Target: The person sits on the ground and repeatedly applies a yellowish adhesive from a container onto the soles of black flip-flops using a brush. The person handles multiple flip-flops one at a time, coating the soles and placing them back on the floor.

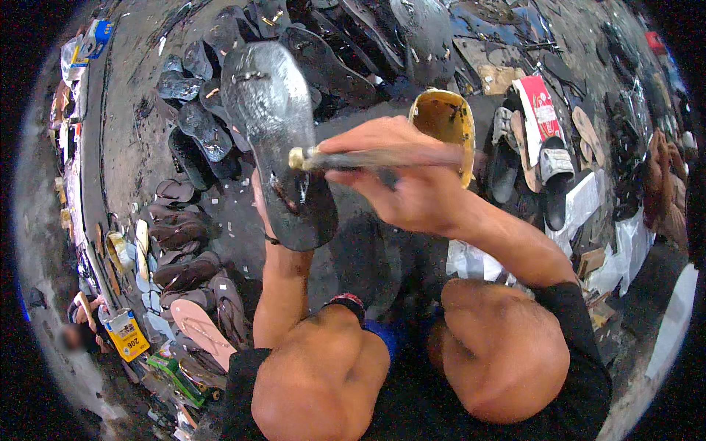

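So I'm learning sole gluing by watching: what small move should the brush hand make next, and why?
Probably a short stroke down toward the heel. The right hand holds the brush with its tip at the middle of the black sole that the left hand props up; the upper part shines wet, the lower end looks duller.

A dark, dirty floor [136, 110] is seen under everything. Many black shoe soles [195, 125] are spread on it at the top left, some lying over each other. More dark soles [412, 29] are piled at the top. Brown sandals [180, 253] are laid in a heap at the left, and one pink sole [198, 331] is set near them. A yellow tin [126, 334] and a green box [173, 371] are stood at the lower left. At the right, a red and white packet [540, 110], a black and white slipper [555, 180] and white papers [581, 209] are found on the floor. A piece of brown card [500, 77] is placed near the top.
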Demonstrator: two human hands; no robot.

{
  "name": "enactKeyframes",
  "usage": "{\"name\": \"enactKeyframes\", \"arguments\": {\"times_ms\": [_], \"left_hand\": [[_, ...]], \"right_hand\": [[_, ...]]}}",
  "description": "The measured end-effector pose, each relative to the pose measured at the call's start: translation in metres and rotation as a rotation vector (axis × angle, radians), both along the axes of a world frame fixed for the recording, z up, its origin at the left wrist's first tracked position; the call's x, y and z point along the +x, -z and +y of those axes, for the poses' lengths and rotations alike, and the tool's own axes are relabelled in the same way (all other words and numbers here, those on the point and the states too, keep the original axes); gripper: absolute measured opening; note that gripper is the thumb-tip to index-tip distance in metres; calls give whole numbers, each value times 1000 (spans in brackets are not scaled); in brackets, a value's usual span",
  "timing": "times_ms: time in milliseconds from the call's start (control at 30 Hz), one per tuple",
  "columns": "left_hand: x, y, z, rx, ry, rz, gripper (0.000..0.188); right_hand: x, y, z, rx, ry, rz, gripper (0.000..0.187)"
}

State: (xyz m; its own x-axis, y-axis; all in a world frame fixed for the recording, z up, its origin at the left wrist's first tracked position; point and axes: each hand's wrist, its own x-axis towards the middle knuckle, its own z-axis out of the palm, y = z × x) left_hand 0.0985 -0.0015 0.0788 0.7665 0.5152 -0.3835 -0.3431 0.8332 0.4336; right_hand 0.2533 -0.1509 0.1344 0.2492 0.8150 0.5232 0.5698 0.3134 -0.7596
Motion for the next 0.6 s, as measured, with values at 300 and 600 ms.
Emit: {"name": "enactKeyframes", "arguments": {"times_ms": [300,600], "left_hand": [[14,17,-28,208,116,152,42],[20,-31,-37,197,-62,186,41]], "right_hand": [[47,-12,37,139,5,-257,29],[43,7,25,89,148,-64,21]]}}
